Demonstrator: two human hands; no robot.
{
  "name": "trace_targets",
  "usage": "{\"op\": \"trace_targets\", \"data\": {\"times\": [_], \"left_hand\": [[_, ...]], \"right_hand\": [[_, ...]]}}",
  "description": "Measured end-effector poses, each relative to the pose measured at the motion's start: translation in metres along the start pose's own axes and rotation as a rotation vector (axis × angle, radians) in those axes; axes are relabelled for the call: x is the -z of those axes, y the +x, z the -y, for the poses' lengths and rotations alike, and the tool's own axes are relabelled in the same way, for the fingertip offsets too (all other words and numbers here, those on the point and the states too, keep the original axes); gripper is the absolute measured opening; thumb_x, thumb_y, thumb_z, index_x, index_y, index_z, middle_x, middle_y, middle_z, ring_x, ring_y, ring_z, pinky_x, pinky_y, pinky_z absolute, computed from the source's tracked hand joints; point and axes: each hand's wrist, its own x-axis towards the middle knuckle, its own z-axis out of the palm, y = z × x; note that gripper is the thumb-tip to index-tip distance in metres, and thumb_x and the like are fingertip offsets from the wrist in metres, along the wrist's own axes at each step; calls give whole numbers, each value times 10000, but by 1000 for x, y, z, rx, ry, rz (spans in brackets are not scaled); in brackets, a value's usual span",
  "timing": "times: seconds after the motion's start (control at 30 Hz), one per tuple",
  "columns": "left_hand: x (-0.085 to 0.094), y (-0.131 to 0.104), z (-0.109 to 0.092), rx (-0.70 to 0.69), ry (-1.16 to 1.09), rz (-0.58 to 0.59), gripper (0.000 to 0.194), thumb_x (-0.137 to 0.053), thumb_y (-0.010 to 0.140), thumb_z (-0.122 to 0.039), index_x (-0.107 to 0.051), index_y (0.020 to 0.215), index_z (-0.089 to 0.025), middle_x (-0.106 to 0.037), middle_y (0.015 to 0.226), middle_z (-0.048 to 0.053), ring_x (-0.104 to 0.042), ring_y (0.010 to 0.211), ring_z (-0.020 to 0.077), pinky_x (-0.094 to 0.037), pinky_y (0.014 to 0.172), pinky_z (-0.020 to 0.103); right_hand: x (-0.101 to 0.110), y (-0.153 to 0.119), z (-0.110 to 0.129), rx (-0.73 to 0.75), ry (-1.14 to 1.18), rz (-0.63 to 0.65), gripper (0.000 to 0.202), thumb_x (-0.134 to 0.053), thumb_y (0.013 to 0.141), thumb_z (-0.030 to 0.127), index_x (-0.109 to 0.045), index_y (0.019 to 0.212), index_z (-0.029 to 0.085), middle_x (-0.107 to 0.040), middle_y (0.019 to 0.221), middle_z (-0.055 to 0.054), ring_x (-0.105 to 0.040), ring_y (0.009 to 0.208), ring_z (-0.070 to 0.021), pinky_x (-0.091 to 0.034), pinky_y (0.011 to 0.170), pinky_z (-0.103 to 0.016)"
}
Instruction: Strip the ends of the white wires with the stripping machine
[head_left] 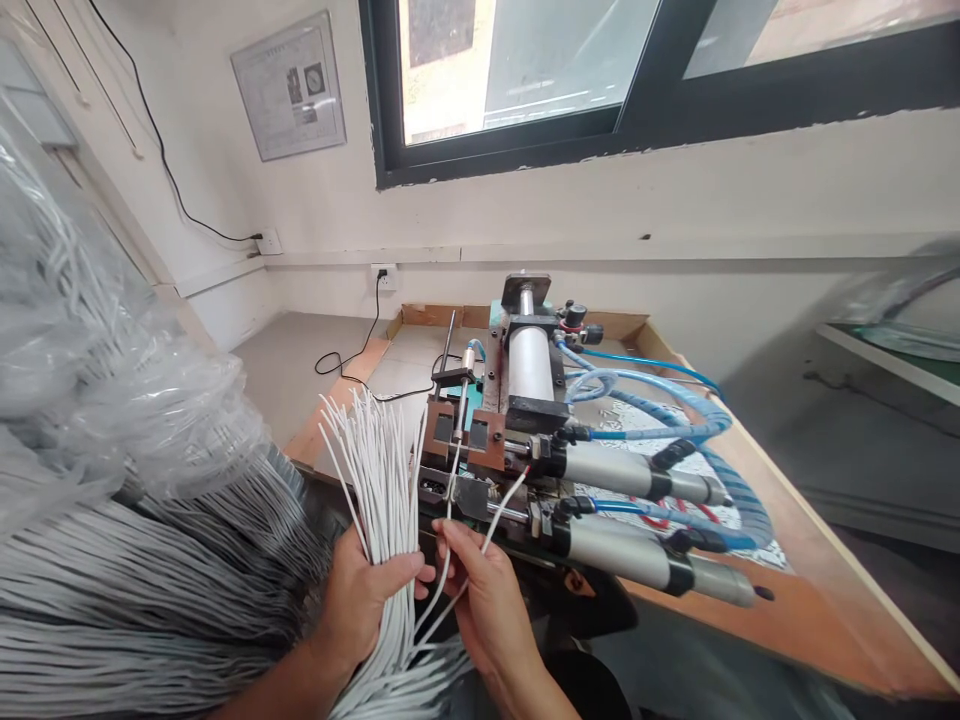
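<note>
Feeding seems underway: bundle [382,490] is gripped by left hand [360,598], wire [454,466] pinched by right hand [491,590]; steady aim toward one-o'clock machine [529,365] seems needed.

In front of the machine [529,365], toward its left, the person's left hand [371,590] clutches a bundle [386,500] of white wires, ends up. Closer in, the right hand [487,595] pinches one wire [445,578] reaching up to the machine; a red-tipped strand [507,501] rises past the thumb. Left of the machine, a heap [135,570] lies partly under plastic [127,310]; right of it, blue hoses [675,398] loop.
</note>
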Motion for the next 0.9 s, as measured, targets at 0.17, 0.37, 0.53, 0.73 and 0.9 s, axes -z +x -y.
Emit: {"op": "trace_targets", "data": {"times": [0.17, 0.37, 0.53, 0.73, 0.9], "left_hand": [[1, -1, 3, -43, 49, 73, 228, -680, 569, -89, -596, 780, -115, -656, 574, 19, -585, 494, 153, -466, 452, 244], [2, -2, 2, -79, 4, 67, 166, -692, 567, -86, -612, 707, -126, -636, 596, -11, -557, 546, 118, -467, 547, 234], [5, 0, 0, 3, 8, -16, 195, -698, 575, -131, -611, 750, -122, -668, 619, 26, -633, 613, 194, -506, 571, 295], [1, 2, -8, 13, 12, -41, 198, -702, 570, -150, -597, 736, -120, -656, 603, 14, -644, 556, 195, -516, 530, 296], [-2, 2, -7, 12, 14, -58, 227, -701, 547, -130, -577, 738, -125, -648, 572, 9, -623, 504, 184, -491, 469, 272]], "right_hand": [[-1, -1, -8, -1, -67, 223, 273, -717, 613, 378, -640, 654, 119, -432, 435, 49, -376, 400, -72, -328, 393, -205], [9, -6, -17, 153, -98, 36, 237, -726, 617, 357, -643, 639, 137, -495, 493, 32, -368, 442, -47, -266, 407, -159], [8, -7, -13, 93, -26, -112, 288, -776, 520, 368, -622, 599, 138, -493, 505, 35, -363, 442, -44, -271, 406, -149], [5, -5, -7, 46, 28, -160, 276, -771, 521, 326, -574, 565, 138, -468, 489, 44, -340, 417, -44, -251, 375, -147], [1, -2, -4, -6, 55, -45, 239, -740, 580, 335, -603, 638, 147, -450, 485, 56, -380, 432, -61, -322, 417, -174]]}}
